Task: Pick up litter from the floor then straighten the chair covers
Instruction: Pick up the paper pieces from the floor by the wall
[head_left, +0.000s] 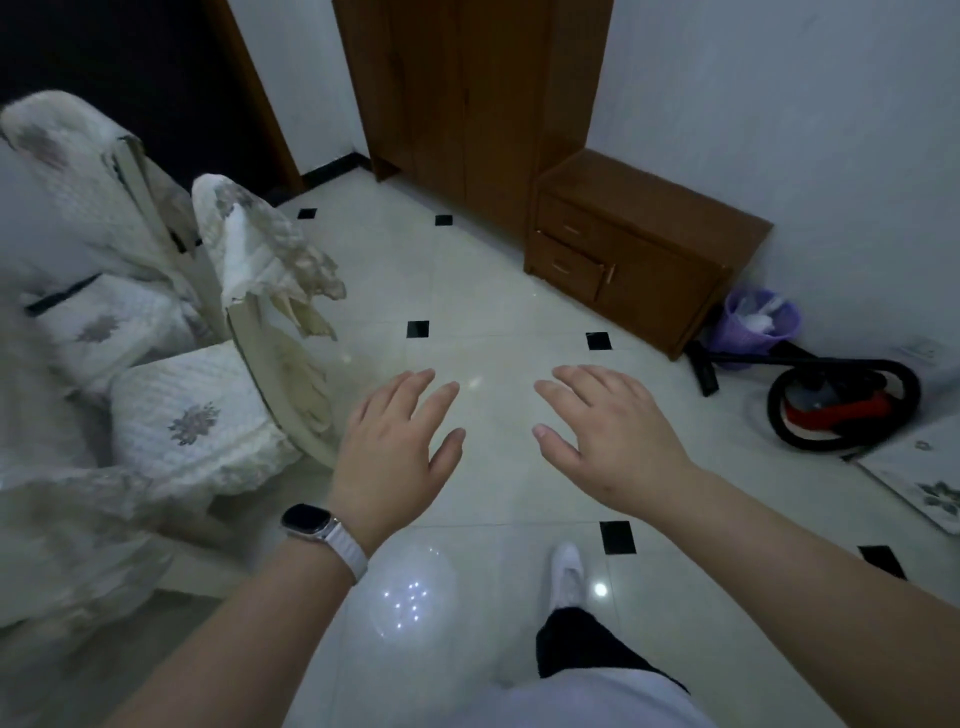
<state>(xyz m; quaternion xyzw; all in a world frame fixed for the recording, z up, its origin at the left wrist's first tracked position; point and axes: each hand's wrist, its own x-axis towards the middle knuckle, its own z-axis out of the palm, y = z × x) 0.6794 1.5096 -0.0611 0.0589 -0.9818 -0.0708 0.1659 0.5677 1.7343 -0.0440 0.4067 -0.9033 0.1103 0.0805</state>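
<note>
My left hand (397, 447) and my right hand (610, 431) hover side by side over the tiled floor (493, 291), palms down, fingers spread, holding nothing. A watch with a white band sits on my left wrist. To the left stand chairs with white quilted covers (192, 415). One cover on a chair back (265, 260) hangs rumpled and crooked. The stretch of floor near my hands shows no litter.
A brown wardrobe (467, 104) and a low wooden cabinet (634, 249) stand against the far wall. A purple waste basket (753, 327) and a red and black vacuum cleaner (841, 405) lie at the right. My white-socked foot (566, 571) is below.
</note>
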